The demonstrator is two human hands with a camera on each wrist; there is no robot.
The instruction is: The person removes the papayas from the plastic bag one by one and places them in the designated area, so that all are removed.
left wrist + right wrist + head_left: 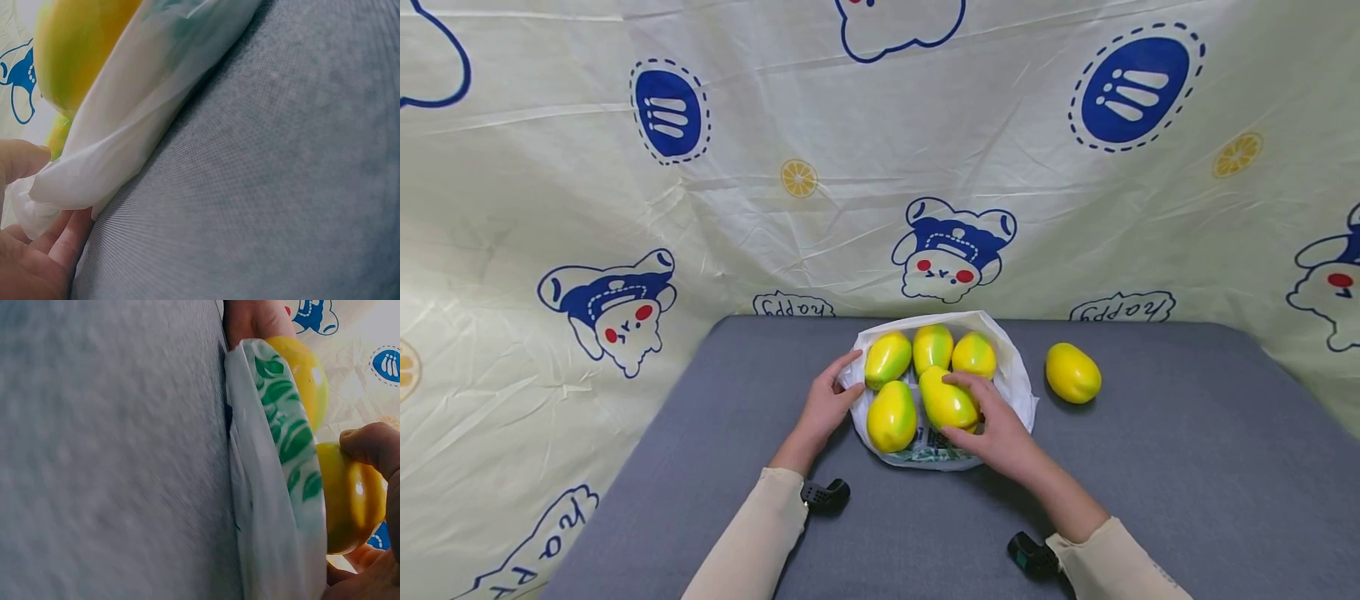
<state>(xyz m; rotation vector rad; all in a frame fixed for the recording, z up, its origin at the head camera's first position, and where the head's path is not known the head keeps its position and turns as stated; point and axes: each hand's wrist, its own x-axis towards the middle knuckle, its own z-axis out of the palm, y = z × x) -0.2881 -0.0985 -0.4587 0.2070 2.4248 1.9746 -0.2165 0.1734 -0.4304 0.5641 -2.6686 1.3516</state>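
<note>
A white plastic bag point(1021, 392) with a green leaf print lies with its mouth spread wide, and several yellow-green mangoes point(891, 417) sit inside it. My right hand point(1000, 429) grips one mango point(946, 400) at the bag's right front, thumb on the near side and fingers over the far side. In the right wrist view this mango point(350, 500) shows between thumb and fingers, just past the bag's edge. My left hand point(829, 404) holds the left rim of the bag, its thumb at the inner side and fingers beneath the plastic point(100, 156).
One more mango point(1072, 373) lies on the grey tabletop point(1187, 467), right of the bag. Behind the table hangs a pale curtain point(850, 242) printed with cartoon bears. Each wrist wears a small black camera, the left one point(826, 497) near the sleeve's end.
</note>
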